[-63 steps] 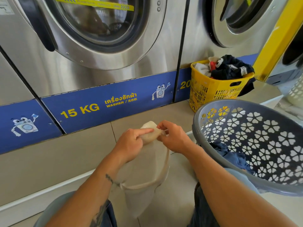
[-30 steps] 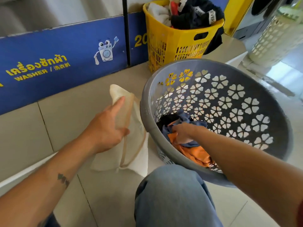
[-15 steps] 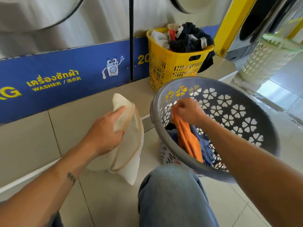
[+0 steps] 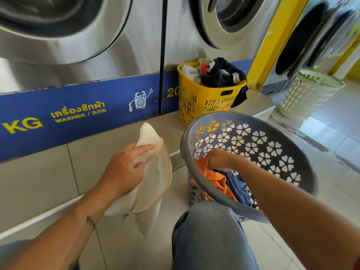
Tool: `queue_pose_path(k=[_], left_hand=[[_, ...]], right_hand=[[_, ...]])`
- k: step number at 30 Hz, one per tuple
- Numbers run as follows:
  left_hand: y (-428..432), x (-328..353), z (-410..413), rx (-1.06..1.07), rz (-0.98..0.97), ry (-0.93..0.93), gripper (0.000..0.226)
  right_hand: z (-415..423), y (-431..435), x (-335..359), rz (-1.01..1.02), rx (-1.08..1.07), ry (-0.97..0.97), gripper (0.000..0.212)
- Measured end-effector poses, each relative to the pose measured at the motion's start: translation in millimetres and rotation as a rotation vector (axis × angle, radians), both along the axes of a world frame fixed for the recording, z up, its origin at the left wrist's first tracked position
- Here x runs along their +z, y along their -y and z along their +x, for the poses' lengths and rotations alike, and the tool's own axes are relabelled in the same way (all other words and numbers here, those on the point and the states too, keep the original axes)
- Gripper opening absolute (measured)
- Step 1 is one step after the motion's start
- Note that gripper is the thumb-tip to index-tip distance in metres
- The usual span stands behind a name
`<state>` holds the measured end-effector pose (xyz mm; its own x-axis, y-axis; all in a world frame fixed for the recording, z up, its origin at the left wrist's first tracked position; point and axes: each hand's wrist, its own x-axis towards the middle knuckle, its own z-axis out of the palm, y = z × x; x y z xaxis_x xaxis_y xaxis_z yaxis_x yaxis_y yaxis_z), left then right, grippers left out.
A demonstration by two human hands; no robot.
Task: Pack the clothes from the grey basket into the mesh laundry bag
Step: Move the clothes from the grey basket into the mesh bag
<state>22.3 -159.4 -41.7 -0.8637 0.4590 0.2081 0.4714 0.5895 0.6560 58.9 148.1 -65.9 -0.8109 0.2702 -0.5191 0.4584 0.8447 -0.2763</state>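
The grey basket (image 4: 272, 133) with flower-shaped holes is tilted toward me at the right, resting against my knee. Inside it lie an orange garment (image 4: 212, 176) and a dark blue garment (image 4: 239, 190). My right hand (image 4: 220, 159) reaches into the basket and grips the top of the orange garment near the left rim. My left hand (image 4: 124, 168) holds the cream mesh laundry bag (image 4: 153, 184) by its upper edge, left of the basket. The bag hangs down toward the floor, its mouth facing the basket.
A yellow basket (image 4: 204, 102) full of dark and white clothes stands behind, against the steel washers (image 4: 97, 45). A white slotted basket (image 4: 305, 96) stands at the right. My jeans-clad knee (image 4: 210, 236) is in front, on the tiled floor.
My right hand, which lifted the orange garment up from the basket bottom, now holds it lower near the left rim. The left hand keeps its hold on the bag. My view has tilted upward.
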Motion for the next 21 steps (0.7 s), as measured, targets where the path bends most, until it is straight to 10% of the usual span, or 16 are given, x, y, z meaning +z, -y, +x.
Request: queue_pose_path(k=[5, 12, 21], left_hand=[[1.3, -9.4, -7.5, -0.005, -0.024, 0.009, 0.048], [-15.8, -21.2, -25.9, -0.018, -0.016, 0.06, 0.046], [-28.3, -12.4, -36.8, 0.048, 0.031, 0.071, 0.043]], right_hand=[[4.5, -9.9, -39.0, 0.193, 0.184, 0.319, 0.105], [-7.5, -25.3, -112.7, 0.297, 0.425, 0.254, 0.131], [-11.3, -13.4, -70.0, 0.184, 0.261, -0.053, 0.024]])
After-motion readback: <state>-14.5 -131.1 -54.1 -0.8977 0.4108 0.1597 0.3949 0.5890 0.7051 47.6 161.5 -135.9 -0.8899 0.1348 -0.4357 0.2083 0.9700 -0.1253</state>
